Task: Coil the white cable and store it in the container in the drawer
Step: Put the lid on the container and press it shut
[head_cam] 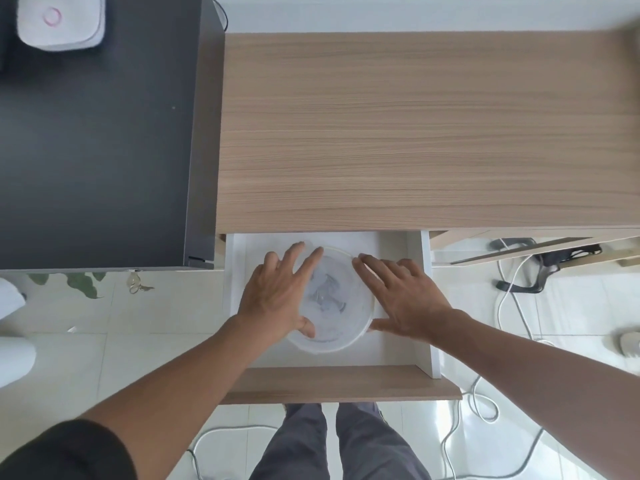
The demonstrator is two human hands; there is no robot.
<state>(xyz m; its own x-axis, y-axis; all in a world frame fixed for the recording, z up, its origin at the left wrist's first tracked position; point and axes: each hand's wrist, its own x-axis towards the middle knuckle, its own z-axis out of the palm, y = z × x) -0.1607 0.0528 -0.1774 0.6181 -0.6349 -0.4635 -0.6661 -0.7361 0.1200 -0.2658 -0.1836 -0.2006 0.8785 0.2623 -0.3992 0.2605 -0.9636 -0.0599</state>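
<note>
No legible text, label, brand name or number was found anywhere in the head view. The only mark recorded was a pink ring [52, 16] printed on the top of a white rounded device [60, 20] that sat on the dark cabinet [97, 140] at the upper left; the ring carried no letters or figures that could be read. The round translucent container [334, 299] in the open drawer [414, 271] showed only blurred grey shapes through its lid, none of them readable as writing. The wood-grain desk top [415, 133] bore no sign or sticker.
</note>
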